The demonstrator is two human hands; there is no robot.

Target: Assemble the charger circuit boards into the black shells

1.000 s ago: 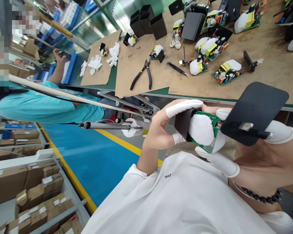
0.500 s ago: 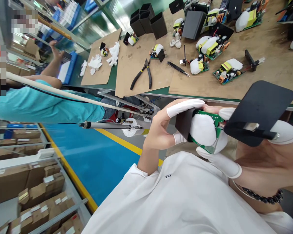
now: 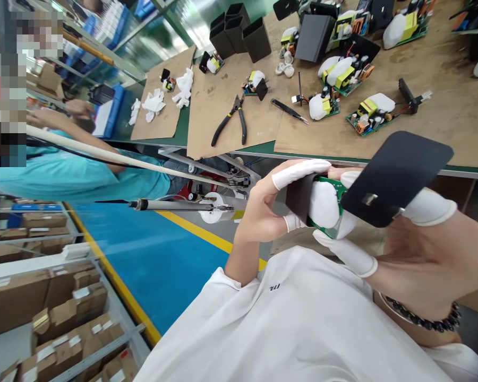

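My left hand (image 3: 263, 209), with white finger cots on thumb and fingertips, grips a green circuit board (image 3: 326, 207) carrying a white blob and a dark sheet at its left end. My right hand (image 3: 418, 254), also in finger cots, pinches a flat black plate (image 3: 396, 178) with a small metal clip, held right against the board's right end. Both hands are raised in front of my chest, below the bench edge.
The workbench (image 3: 442, 116) bears several more circuit boards (image 3: 368, 114), black pliers (image 3: 233, 119), tweezers (image 3: 289, 110), black sleeves (image 3: 242, 34) and white gloves (image 3: 155, 101). A person in a teal shirt (image 3: 75, 175) sits at the left. Shelves with cardboard boxes (image 3: 56, 313) stand at lower left.
My right hand has tilted and slid the black plate left, closer over the board. The person at left has lowered the raised arm.
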